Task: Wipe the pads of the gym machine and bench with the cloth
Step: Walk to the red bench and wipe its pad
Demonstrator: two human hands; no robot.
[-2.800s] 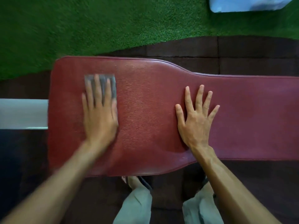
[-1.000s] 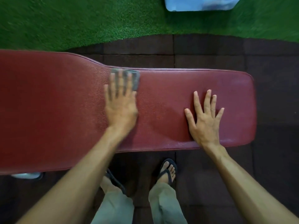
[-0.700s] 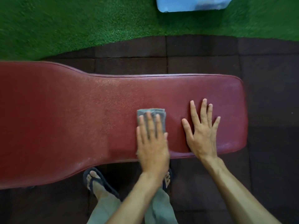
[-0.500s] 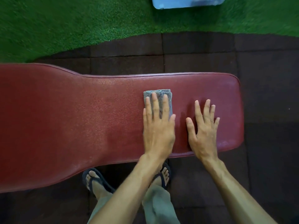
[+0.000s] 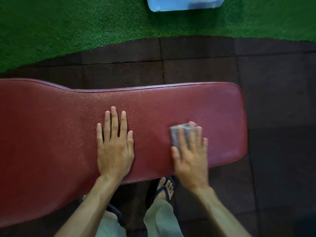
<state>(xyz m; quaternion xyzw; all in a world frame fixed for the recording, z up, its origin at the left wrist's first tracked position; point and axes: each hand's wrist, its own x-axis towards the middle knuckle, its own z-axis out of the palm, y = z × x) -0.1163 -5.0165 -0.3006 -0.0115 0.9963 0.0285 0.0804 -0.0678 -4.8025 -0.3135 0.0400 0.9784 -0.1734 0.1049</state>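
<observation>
Green artificial turf point(image 5: 59, 26) fills the upper left of the frame, giving way to dark rubber floor tiles point(image 5: 196, 62). Across the middle lies the bench pad point(image 5: 51, 134), pebbled dark-red vinyl with piped edges, wide at the left and narrowing to a rounded end at the right. At centre the left hand point(image 5: 114, 146) lies flat on it, palm down, fingers straight and slightly spread, holding nothing. Further right, the right hand point(image 5: 189, 151), motion-blurred, presses the folded grey cloth point(image 5: 177, 135) against the pad under open fingers. Half a second ago the left hand had the cloth; now the right one wipes. A pale blue container point(image 5: 184, 4) sits at the top edge.
</observation>
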